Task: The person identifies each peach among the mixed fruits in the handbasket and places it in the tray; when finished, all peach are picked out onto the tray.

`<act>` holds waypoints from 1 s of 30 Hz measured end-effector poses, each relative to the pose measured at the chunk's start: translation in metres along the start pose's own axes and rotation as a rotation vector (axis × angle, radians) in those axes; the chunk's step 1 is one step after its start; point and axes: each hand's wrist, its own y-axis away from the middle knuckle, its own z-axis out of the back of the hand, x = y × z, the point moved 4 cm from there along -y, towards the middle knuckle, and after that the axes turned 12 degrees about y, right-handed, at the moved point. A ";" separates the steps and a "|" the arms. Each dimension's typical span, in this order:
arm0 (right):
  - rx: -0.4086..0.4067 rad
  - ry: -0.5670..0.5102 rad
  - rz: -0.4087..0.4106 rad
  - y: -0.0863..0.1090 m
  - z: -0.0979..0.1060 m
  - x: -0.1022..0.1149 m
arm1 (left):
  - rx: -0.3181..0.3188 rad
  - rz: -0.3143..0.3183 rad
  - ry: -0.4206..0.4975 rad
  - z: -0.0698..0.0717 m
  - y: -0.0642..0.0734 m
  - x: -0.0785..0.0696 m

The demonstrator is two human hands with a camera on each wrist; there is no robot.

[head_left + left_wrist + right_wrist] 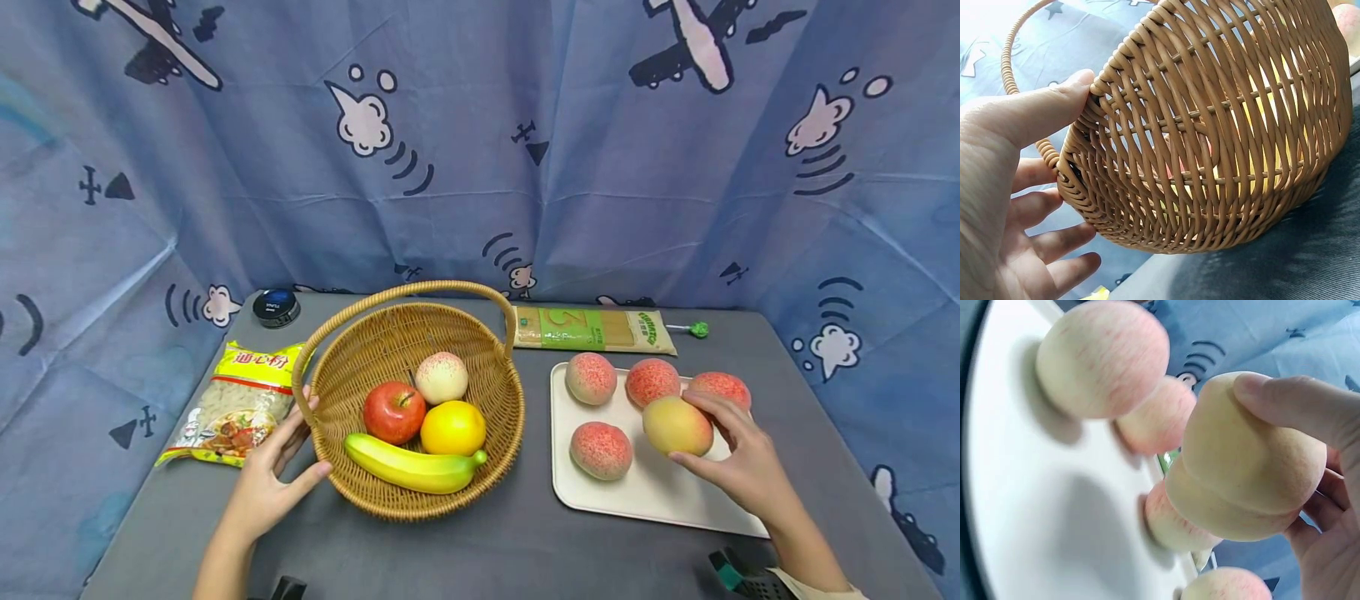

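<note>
In the head view, my left hand (pixel 273 479) rests at the left side of a wicker basket (pixel 517 417). Its thumb and spread fingers (pixel 1063 240) touch the basket's outside near the handle base. In the basket lie a red apple (pixel 394 412), a pale peach (pixel 442 377), a yellow lemon (pixel 453 427) and a banana (pixel 412 467). My right hand (pixel 742 458) pinches a yellow peach (pixel 675 425) with a reddish side, held over a white tray (pixel 637 496). Several pinkish-red peaches (pixel 602 451) sit on that tray.
A bag of macaroni (pixel 240 404) lies left of the basket, with a round dark tin (pixel 276 308) behind it. Along the back lie a noodle packet (pixel 592 329) and a green lollipop (pixel 698 330). A patterned blue curtain (pixel 450 167) hangs behind the grey table.
</note>
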 end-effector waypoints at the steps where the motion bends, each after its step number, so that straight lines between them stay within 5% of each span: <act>1: -0.002 0.008 0.005 0.001 0.000 -0.002 | 0.001 0.000 0.000 0.000 0.000 0.000; 17: 0.062 0.137 0.063 0.012 -0.015 -0.029 | 0.005 -0.031 -0.018 0.000 -0.001 -0.003; 25: 0.146 0.092 0.127 0.013 -0.020 -0.027 | -0.003 0.010 0.008 0.000 -0.001 -0.002; 30: 0.178 0.038 0.097 0.017 -0.026 -0.028 | 0.000 0.010 0.005 -0.001 -0.001 -0.002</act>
